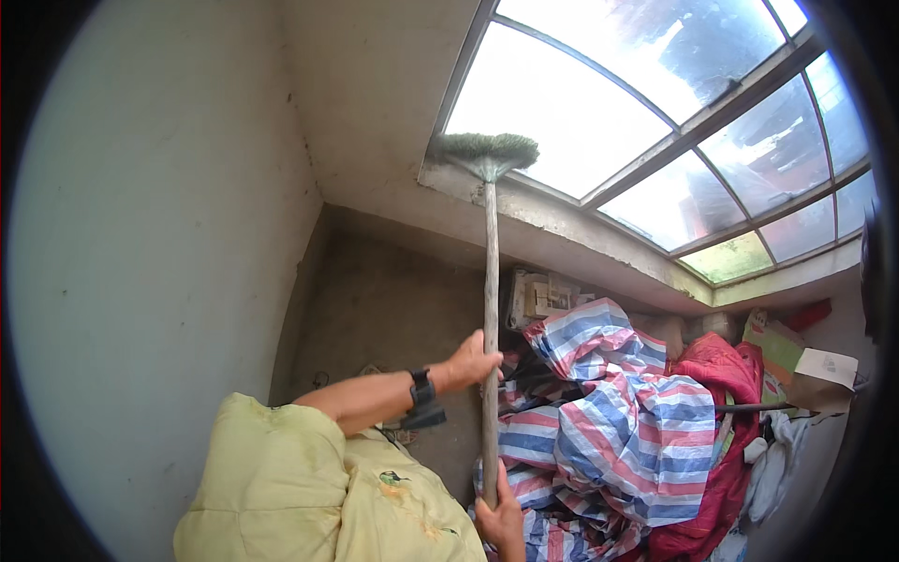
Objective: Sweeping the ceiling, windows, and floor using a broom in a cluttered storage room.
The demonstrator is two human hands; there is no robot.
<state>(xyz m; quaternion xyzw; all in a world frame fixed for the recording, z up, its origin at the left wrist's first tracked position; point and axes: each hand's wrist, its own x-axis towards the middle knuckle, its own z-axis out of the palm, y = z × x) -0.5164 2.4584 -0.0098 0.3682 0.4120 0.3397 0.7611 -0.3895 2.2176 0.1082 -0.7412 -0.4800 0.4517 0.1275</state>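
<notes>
A long-handled broom [490, 267] with a wooden shaft stands nearly upright before me. Around the middle of its handle my left hand [469, 362] is closed, with a black watch-like band [423, 390] on that wrist. Lower down, my right hand [500, 520] grips the same shaft near its end. The broom's greenish bristle head [489, 146] is at the lower left corner of the window [555, 105], against the ledge [541, 211]; the bristles look slightly blurred.
Striped woven-plastic sheeting [632, 435] lies heaped right of the shaft, beside red fabric [730, 449]. Cardboard boxes [825, 379] and a dark pole [758, 407] are farther right. A pale wall [161, 246] rises on the left. My yellow garment [281, 478] fills the lower left.
</notes>
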